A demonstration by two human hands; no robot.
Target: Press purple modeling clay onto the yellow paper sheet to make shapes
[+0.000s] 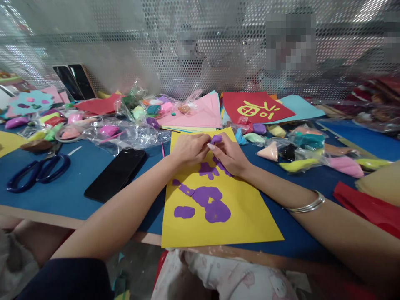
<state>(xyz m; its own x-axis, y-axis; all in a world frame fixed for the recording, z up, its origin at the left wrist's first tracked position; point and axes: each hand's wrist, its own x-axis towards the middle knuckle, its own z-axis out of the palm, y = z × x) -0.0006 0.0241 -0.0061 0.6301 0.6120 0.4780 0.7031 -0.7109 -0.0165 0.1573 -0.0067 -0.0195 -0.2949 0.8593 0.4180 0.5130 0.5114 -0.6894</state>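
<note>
A yellow sheet of paper (250, 216) lies before me, with flattened purple clay shapes (218, 211) pressed onto it. Over its upper part, my right hand (233, 155) pinches a small lump of purple clay (216, 139) between thumb and fingers. My left hand (193, 148) is closed, its curled fingers meeting the same lump from the other side; its fingertips are partly hidden. More purple pieces (207, 171) lie on the paper just below the hands.
On the blue table, a black phone (115, 175) and blue-handled scissors (39, 173) are at left. Bagged coloured clay (308, 141) spreads on both sides. Pink sheets (200, 112) and a red sheet with yellow clay strokes (256, 107) lie behind. A perforated metal screen (125, 54) stands at the back.
</note>
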